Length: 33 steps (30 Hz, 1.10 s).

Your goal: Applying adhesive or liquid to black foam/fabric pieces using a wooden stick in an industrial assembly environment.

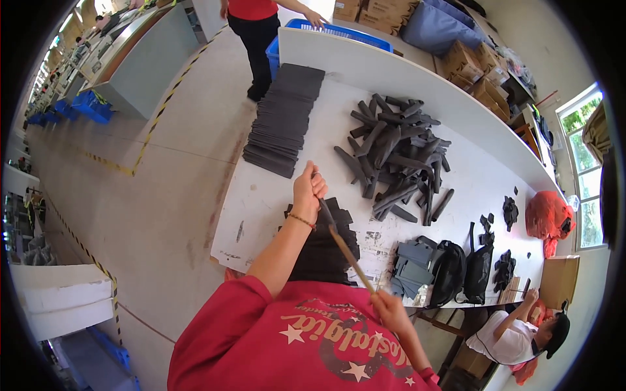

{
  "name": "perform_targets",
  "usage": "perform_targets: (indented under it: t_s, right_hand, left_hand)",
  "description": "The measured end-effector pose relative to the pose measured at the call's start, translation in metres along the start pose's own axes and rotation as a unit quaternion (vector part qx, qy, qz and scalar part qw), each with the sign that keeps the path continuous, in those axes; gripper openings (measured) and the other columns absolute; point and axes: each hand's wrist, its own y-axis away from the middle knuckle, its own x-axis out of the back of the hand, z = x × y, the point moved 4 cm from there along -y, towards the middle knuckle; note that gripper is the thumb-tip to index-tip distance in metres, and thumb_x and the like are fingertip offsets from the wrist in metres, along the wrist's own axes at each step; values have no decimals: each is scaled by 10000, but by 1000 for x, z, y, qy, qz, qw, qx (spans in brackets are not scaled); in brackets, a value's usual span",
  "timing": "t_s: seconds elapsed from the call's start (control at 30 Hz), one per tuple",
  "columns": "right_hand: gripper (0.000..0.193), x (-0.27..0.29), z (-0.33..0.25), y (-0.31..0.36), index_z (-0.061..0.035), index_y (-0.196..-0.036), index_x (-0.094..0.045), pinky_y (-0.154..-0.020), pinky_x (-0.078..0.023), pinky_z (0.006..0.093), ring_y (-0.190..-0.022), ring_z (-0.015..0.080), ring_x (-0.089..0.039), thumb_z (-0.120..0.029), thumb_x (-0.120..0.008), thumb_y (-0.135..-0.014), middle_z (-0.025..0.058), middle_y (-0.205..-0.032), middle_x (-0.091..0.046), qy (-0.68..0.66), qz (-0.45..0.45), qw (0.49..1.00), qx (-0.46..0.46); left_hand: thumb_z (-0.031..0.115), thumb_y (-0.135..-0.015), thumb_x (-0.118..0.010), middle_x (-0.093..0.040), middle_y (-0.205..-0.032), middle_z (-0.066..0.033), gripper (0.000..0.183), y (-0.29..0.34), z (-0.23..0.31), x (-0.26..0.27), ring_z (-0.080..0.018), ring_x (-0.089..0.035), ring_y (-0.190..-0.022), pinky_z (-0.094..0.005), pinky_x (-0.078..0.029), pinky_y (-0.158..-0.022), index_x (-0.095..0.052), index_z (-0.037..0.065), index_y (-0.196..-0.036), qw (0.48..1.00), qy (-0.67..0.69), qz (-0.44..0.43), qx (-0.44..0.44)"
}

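Note:
My left hand (308, 190) is closed around one end of a narrow dark grey piece (327, 212), fabric or foam. My right hand (391, 311), near the table's front edge, grips a thin wooden stick (349, 255). The stick slants up to the left, its far end meeting the dark piece; whether it is inside the piece I cannot tell. Below my left hand lies a stack of flat black pieces (329, 251), partly hidden by my arm. Farther off is a long overlapping row of flat dark pieces (287, 117). Right of it sits a heap of dark tube-shaped pieces (398, 153).
The white table (261, 205) has a raised panel (424, 75) along its far side. Grey flat pieces (412, 264) and black bags (448, 270) lie to the right. Beyond stand a person in red (254, 10) by a blue basket (345, 31), and a seated person in white (505, 335).

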Motion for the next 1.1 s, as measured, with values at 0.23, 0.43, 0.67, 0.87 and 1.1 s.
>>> perform_targets:
  t_s: [0.23,0.43,0.67,0.87,1.1]
  right_hand:
    - [218,4,-94,-122,-1,-868,-579,-515,-397,263,-569,64,-459,-157,-720,-809,-14,-617,-502,-142,273,930,201]
    - [145,-18,-137,-88,-16,-784,-621,-578,-381,191,-650,59,-509,-130,-710,-793,-9,-699,-581,-224,-111,944,215]
    - [140,26,-103,-144,-70,-806,-570,-460,-247,183,-524,-1,-362,-104,-703,-836,-102,-600,-428,-354,137,908,176]
    - [162,23,-95,-150,-57,-885,-523,-426,-262,187,-489,10,-364,-79,-679,-846,-63,-607,-447,-275,219,919,178]
    - [137,71,-110,-170,-88,-868,-475,-389,-297,208,-458,37,-379,-175,-560,-930,-38,-639,-434,-311,394,843,192]
  left_hand:
    - [316,-910,-594,-363,-527,47,243,23,-79,-14,-68,-333,-410,-214,-271,-380,-506,113,-811,974,171,115,90]
    - [292,-929,-492,-362,-484,24,267,-46,-31,112,-92,-339,-411,-253,-274,-385,-554,63,-807,952,208,202,-99]
    - [287,-966,-510,-574,-855,-11,304,66,-7,-70,-78,-548,-784,-211,-451,-717,-586,0,-1028,893,-357,-236,-137]
    - [209,-933,-582,-590,-760,-17,189,76,-30,-65,-88,-575,-629,-220,-466,-590,-592,20,-938,958,-219,-183,-8]
    - [308,-951,-519,-458,-501,3,331,108,-78,-41,-81,-434,-392,-266,-336,-393,-600,37,-779,847,-461,-220,147]
